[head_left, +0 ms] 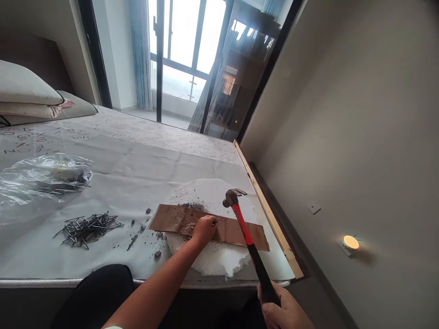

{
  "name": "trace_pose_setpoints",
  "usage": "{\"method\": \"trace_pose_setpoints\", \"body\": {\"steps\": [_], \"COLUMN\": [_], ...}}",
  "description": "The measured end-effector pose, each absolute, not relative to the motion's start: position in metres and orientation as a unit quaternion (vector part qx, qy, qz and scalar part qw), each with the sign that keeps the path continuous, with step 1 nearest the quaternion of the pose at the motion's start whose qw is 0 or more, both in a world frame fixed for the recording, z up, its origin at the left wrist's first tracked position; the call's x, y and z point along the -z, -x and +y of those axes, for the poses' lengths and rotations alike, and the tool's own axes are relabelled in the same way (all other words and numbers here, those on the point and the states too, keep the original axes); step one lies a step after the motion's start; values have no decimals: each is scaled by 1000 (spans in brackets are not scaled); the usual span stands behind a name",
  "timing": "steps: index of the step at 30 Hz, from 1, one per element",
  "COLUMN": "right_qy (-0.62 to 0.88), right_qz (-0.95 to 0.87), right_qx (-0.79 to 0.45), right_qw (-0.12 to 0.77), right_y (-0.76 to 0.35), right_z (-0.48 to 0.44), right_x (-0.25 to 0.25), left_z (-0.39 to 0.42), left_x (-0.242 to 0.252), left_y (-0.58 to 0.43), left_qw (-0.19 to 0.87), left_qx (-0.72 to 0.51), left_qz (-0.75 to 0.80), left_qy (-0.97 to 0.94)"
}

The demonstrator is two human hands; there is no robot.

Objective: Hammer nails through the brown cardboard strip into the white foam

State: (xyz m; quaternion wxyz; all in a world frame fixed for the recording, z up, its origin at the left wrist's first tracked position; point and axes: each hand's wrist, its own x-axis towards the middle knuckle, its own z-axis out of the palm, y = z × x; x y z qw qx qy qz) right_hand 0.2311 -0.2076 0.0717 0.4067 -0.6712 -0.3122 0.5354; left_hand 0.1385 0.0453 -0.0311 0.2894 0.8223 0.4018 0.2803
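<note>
My right hand (283, 308) is wrapped round the black grip of a claw hammer (245, 226). The hammer tilts up and to the left, its metal head over the white slab. My left hand (205, 230) rests closed on a flat brown strip (236, 233) that looks like cardboard and is dotted with holes. A small dark spot shows at the fingertips, too small to name. Under the strip lies a round white slab (219, 260) with a ragged near edge. Grey crumbs (194, 205) are scattered along the strip's far edge.
A pile of nails (87, 227) lies left of the strip, with a crumpled clear plastic bag (44, 176) behind it. Grey chunks (157, 254) dot the white sheet (137, 160) covering the bed. A wooden slat (265, 201) runs along the right edge, beside the wall. Pillows (27, 84) lie far left.
</note>
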Motion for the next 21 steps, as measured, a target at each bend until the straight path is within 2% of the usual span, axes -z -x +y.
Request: {"method": "trace_pose_setpoints", "body": {"steps": [6, 12, 16, 21], "right_qy": [669, 665, 691, 676], "right_qz": [-313, -325, -332, -300], "right_qx": [-564, -548, -530, -576], "right_qw": [369, 391, 363, 347], "right_y": [-227, -236, -236, -226], "right_z": [-203, -211, -209, -198], "right_x": [-54, -63, -55, -27], "left_z": [42, 39, 43, 40], "left_x": [31, 31, 32, 21], "left_y": [-137, -137, -133, -129], "left_qw": [266, 252, 319, 409], "left_qx": [-267, -272, -365, -508], "left_qz": [409, 400, 359, 314], "left_qy": [-831, -838, -797, -690]}}
